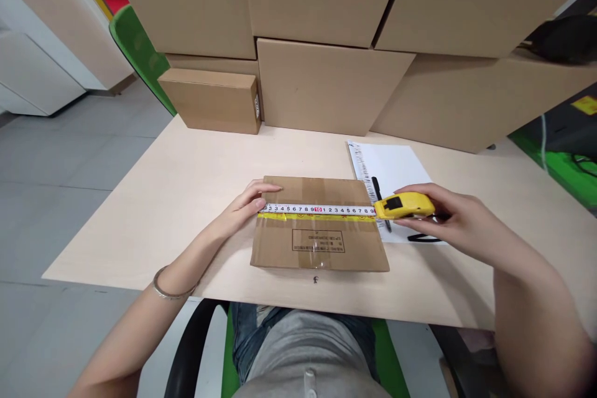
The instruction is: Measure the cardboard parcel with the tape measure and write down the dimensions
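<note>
A taped cardboard box [280,249] lies flat on the table in front of me, with a printed label frame on its top. Across its width runs the white blade of a yellow tape measure [405,204], pulled out from left to right above a strip of yellow tape. My right hand [450,211] grips the tape measure's case just past the box's right edge. At the left edge, my left hand [247,204] pinches the blade's end with the thumb, while its index finger rests on the box top.
A notebook [392,165] with a black pen [375,188] lies behind and right of the box. A smaller closed carton [217,99] stands at the table's back left. Large cardboard boxes [326,87] are stacked along the back. A green chair [135,43] stands beyond the left corner.
</note>
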Available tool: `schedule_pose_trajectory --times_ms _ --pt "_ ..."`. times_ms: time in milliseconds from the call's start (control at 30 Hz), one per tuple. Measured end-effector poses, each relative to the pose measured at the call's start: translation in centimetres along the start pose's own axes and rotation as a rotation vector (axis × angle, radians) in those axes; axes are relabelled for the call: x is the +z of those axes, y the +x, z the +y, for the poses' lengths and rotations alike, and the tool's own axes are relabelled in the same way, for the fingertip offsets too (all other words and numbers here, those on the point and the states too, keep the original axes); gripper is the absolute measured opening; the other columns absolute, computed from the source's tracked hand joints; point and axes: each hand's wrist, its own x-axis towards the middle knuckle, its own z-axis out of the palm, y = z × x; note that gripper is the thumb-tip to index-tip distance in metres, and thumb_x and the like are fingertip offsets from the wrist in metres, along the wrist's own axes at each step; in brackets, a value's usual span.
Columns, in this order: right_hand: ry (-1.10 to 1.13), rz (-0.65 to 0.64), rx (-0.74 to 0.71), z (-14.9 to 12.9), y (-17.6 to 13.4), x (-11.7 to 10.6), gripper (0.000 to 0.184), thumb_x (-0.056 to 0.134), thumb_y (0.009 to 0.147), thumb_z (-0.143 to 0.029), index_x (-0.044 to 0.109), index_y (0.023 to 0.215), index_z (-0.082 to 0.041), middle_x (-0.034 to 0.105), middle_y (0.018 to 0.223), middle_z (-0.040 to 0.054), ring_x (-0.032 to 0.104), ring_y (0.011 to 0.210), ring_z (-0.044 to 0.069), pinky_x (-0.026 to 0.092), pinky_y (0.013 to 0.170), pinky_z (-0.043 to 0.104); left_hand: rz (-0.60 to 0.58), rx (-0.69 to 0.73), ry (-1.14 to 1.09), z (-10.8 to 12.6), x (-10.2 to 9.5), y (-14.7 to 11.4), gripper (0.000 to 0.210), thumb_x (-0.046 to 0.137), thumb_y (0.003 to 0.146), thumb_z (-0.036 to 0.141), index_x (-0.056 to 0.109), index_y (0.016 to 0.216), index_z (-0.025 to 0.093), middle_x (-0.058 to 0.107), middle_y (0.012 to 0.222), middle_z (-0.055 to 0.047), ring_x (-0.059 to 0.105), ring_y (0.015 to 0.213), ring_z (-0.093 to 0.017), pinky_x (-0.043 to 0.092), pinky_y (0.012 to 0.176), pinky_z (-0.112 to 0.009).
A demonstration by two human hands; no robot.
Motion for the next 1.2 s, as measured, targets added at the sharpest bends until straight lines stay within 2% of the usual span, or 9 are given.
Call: schedule_pose_trajectory --times_ms 200,400,533,633,767,833,933,1067,1200 --pt "-0.114 -0.114 -0.145 -4.9 2.7 -0.5 0.035 0.070 0.093 -0.055 0.069 0.118 -0.030 0.076 0.100 0.0023 0.068 0.079 0.023 0.051 0.069 0.035 0.018 -0.008 -0.001 0.2 0.0 0.2 0.046 0.057 0.099 0.060 0.073 0.129 0.028 0.066 0.128 -0.010 0.055 0.128 -0.031 0.036 0.119 -0.049" --pt "-0.175 -0.198 -0.457 -12.3 8.8 6.2 0.031 0.067 0.097 -0.041 0.066 0.126 -0.028 0.078 0.119 0.0032 0.073 0.100 0.026 0.048 0.081 0.034 0.028 -0.025 0.000 -0.3 0.0 0.3 0.051 0.055 0.099 0.062 0.073 0.128 0.024 0.068 0.129 -0.011 0.057 0.129 -0.032 0.036 0.121 -0.049" --pt "-0.159 -0.165 -0.601 -14.1 10.2 8.8 0.030 0.061 0.101 -0.039 0.064 0.128 -0.026 0.075 0.125 0.0066 0.071 0.103 0.027 0.047 0.082 0.036 0.077 -0.021 -0.067 -1.3 0.1 0.3 0.062 0.038 0.103 0.068 0.069 0.131 0.022 0.064 0.143 -0.012 0.053 0.138 -0.033 0.032 0.126 -0.051" --pt "-0.088 -0.123 -0.624 -13.4 9.3 7.5 0.029 0.061 0.097 -0.026 0.062 0.126 -0.025 0.073 0.123 0.0073 0.069 0.107 0.026 0.048 0.087 0.036 0.047 0.002 0.009 -0.6 -0.2 0.3 0.071 0.026 0.104 0.071 0.066 0.135 0.021 0.054 0.154 -0.013 0.043 0.149 -0.034 0.025 0.130 -0.056" --pt "0.051 -0.122 -0.580 -11.0 6.1 3.1 0.042 0.064 0.078 -0.013 0.059 0.118 -0.028 0.071 0.118 0.0054 0.067 0.106 0.026 0.052 0.090 0.039 0.037 0.101 0.340 4.4 -0.2 -0.7 0.059 0.033 0.107 0.063 0.058 0.147 0.028 0.036 0.167 -0.011 0.024 0.161 -0.035 0.021 0.131 -0.062" --pt "0.070 -0.216 -0.474 -10.0 4.3 1.3 0.047 0.065 0.072 -0.011 0.058 0.115 -0.029 0.071 0.116 0.0051 0.067 0.105 0.027 0.054 0.089 0.040 0.007 0.201 0.487 7.7 1.1 -1.6 0.053 0.048 0.107 0.050 0.044 0.157 0.034 0.033 0.169 -0.011 0.027 0.160 -0.035 0.026 0.131 -0.061" --pt "0.029 -0.408 -0.447 -8.9 2.8 0.2 0.045 0.065 0.070 -0.009 0.060 0.111 -0.028 0.071 0.113 0.0047 0.068 0.104 0.026 0.055 0.089 0.040 -0.121 0.349 0.570 11.2 4.8 -3.1 0.085 0.060 0.102 0.043 0.009 0.169 0.030 0.039 0.167 -0.017 0.036 0.158 -0.035 0.040 0.127 -0.058" --pt "-0.023 -0.521 -0.527 -8.4 3.2 0.7 0.040 0.065 0.076 -0.007 0.065 0.112 -0.026 0.071 0.119 0.0058 0.067 0.109 0.024 0.054 0.095 0.039 -0.169 0.364 0.633 11.2 9.9 -4.1 0.091 0.059 0.101 0.049 0.006 0.168 0.016 0.046 0.161 -0.028 0.044 0.154 -0.039 0.050 0.119 -0.058" --pt "-0.006 -0.491 -0.574 -8.7 4.2 0.4 0.032 0.066 0.080 -0.008 0.071 0.106 -0.026 0.071 0.122 0.0065 0.068 0.111 0.023 0.054 0.097 0.039 -0.133 0.432 0.665 9.2 11.5 -4.2 0.072 0.056 0.103 0.050 0.027 0.157 0.012 0.061 0.147 -0.028 0.051 0.148 -0.040 0.051 0.117 -0.058"
